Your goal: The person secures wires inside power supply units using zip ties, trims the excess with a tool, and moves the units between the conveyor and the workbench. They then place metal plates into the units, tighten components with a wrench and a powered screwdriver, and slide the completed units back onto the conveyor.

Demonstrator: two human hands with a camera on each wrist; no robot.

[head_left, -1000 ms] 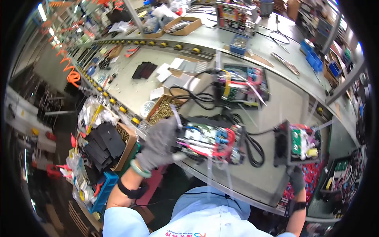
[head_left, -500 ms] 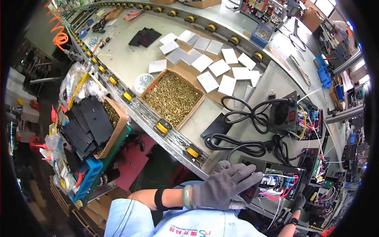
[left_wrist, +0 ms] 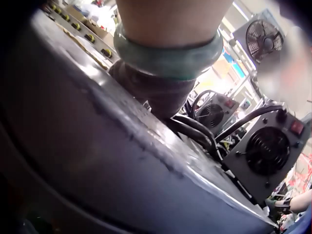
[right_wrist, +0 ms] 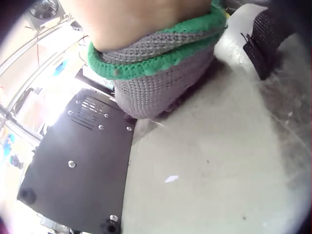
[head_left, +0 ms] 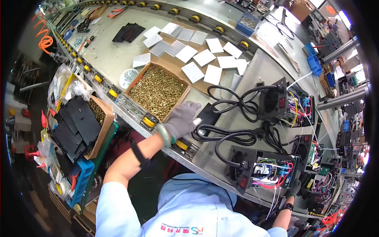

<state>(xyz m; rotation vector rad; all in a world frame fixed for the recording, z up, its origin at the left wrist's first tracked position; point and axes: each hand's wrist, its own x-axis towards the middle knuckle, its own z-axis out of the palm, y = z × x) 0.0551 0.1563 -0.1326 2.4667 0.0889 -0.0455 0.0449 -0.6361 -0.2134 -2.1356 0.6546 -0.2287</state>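
My gloved left hand [head_left: 182, 120] is spread at the lower right corner of a cardboard box of small brass-coloured parts [head_left: 158, 91], with nothing seen in it; its fingers are hidden in the left wrist view. The nearest power unit [head_left: 272, 172], a black case with a fan, red switch and bundled wires, sits at the bench's front edge. At its far right end is my gloved right hand [head_left: 293, 188], close to the case, its fingers mostly hidden. In the right wrist view the glove [right_wrist: 156, 87] is beside a black vented panel [right_wrist: 78, 161].
Coiled black cables [head_left: 233, 136] and another fan unit [head_left: 276, 102] lie beyond the nearest unit. White and finned metal plates [head_left: 193, 72] are spread behind the box. Yellow-wheeled rollers [head_left: 149, 121] line the bench edge. Black sheets [head_left: 77, 126] fill a carton at left.
My left hand has left the nearest unit and moved left and forward to the box. That unit now stands uncovered. My right hand stays by its right end, and the head view has shifted.
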